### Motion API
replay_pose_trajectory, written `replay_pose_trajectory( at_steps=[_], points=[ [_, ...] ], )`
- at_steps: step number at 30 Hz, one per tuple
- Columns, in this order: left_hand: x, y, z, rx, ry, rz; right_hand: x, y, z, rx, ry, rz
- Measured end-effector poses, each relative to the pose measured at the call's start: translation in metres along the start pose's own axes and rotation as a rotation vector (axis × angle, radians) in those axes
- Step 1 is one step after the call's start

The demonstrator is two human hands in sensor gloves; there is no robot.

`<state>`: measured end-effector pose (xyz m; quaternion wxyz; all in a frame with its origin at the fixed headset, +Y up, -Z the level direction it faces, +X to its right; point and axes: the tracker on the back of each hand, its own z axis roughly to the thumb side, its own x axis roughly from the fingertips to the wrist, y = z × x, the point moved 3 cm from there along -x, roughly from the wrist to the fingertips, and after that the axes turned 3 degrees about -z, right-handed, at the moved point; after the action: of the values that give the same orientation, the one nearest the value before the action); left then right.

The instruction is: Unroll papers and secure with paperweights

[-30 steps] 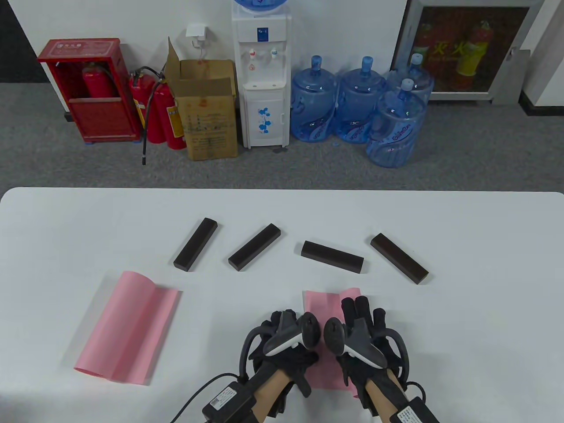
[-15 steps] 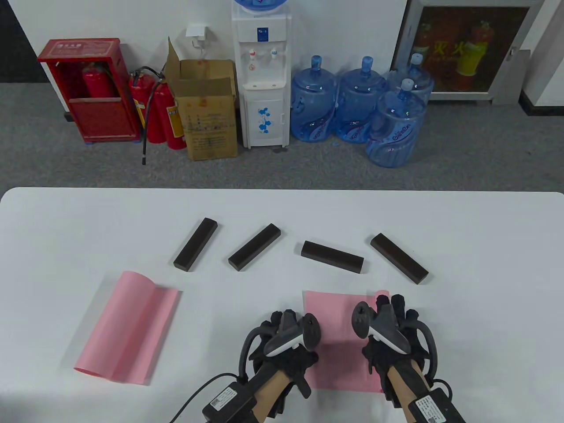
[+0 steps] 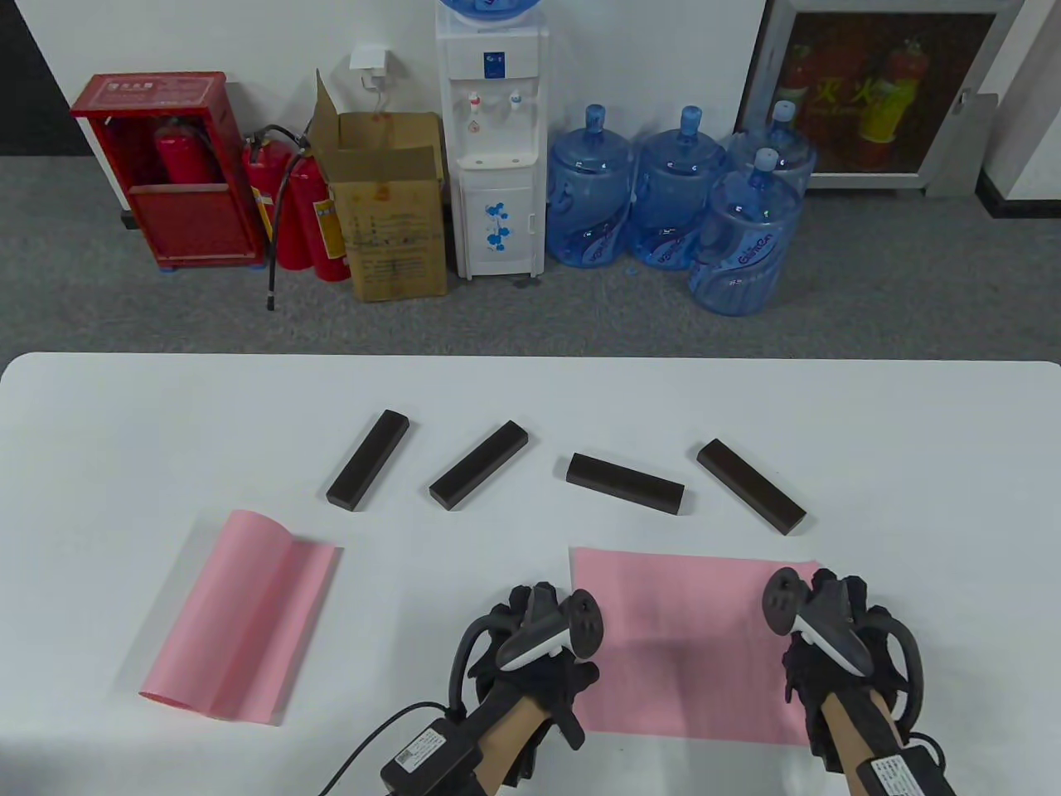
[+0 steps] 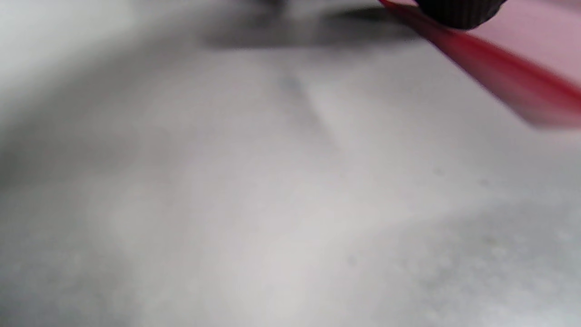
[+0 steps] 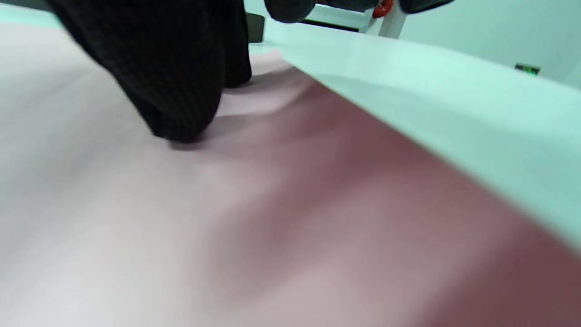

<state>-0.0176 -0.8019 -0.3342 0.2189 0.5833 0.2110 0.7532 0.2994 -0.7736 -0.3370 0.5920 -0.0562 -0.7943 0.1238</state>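
Table view: pink sheet (image 3: 688, 638) lies spread flat, lower centre-right of frame. Left hand (image 3: 539, 655) rests on its left edge, right hand (image 3: 837, 638) on its right edge; how the fingers lie cannot be told under the trackers. Second pink paper (image 3: 240, 613), partly rolled, lower left. Four dark paperweights (image 3: 626, 483) in a row mid-frame, apart from both papers.

Left wrist view: blurred; one fingertip (image 4: 458, 11) at top right touches the paper's edge.

Right wrist view: gloved fingers (image 5: 172, 77) press down on the pink sheet, upper left
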Motion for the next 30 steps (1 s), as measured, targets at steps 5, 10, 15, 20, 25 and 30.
replay_pose_trajectory(
  at_steps=[5,10,15,20,25,30],
  points=[
    [0.000,-0.001,0.001,-0.026,-0.003,0.001,-0.002,-0.008,-0.019,-0.187,0.024,0.012],
    [0.000,-0.007,0.006,-0.088,-0.024,-0.014,-0.004,-0.011,-0.028,-0.235,0.018,0.057],
    [-0.004,-0.052,0.002,-0.170,-0.038,0.102,-0.006,-0.012,-0.032,-0.269,0.024,0.067],
    [-0.022,-0.133,-0.035,-0.007,-0.088,0.290,-0.006,-0.012,-0.031,-0.265,0.031,0.064],
    [-0.063,-0.173,-0.079,-0.053,-0.290,0.302,-0.007,-0.013,-0.033,-0.286,0.035,0.071],
    [-0.106,-0.161,-0.108,-0.048,-0.403,0.215,-0.007,-0.013,-0.032,-0.290,0.039,0.072]
  ],
)
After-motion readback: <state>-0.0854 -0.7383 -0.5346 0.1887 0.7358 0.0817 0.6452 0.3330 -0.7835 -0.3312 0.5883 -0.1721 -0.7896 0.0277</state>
